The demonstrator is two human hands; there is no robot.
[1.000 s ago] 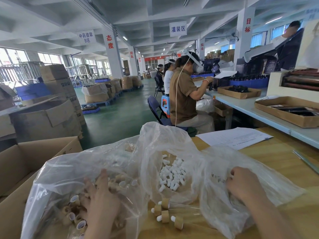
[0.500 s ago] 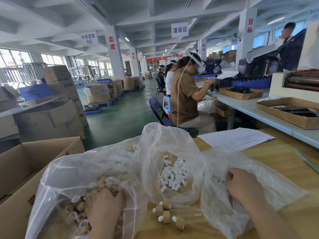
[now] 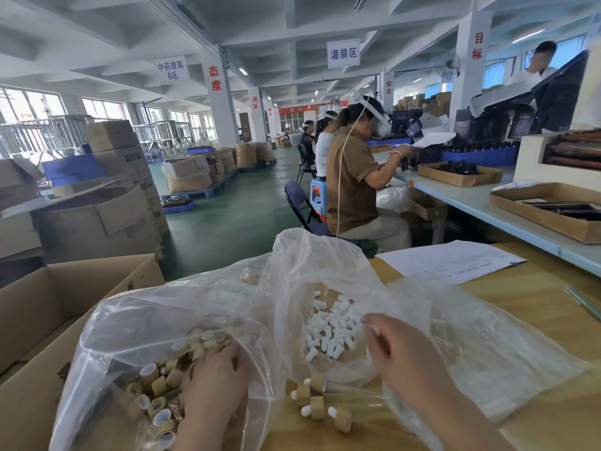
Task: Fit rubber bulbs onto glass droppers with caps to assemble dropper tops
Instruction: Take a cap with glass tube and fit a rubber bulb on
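Note:
Three clear plastic bags lie open on the wooden table (image 3: 536, 307). The left bag holds tan caps (image 3: 156, 382). My left hand (image 3: 218, 375) is inside it, fingers curled round a cap in the heap. The middle bag holds small white rubber bulbs (image 3: 328, 330). My right hand (image 3: 400, 356) hovers just right of the bulbs, fingertips pinching what looks like a thin glass dropper, blurred. The right bag (image 3: 487, 362) spreads under my right forearm. Several assembled dropper tops (image 3: 320, 405) lie on the table between my hands.
An open cardboard box (image 3: 65, 304) stands at the table's left edge, beside the cap bag. A printed sheet (image 3: 452, 260) lies at the back of the table. A seated person (image 3: 354, 187) works at the long bench ahead.
My left hand went from reaching flat into the cap bag to curling among the caps. My right hand moved left out of the right bag toward the white bulbs.

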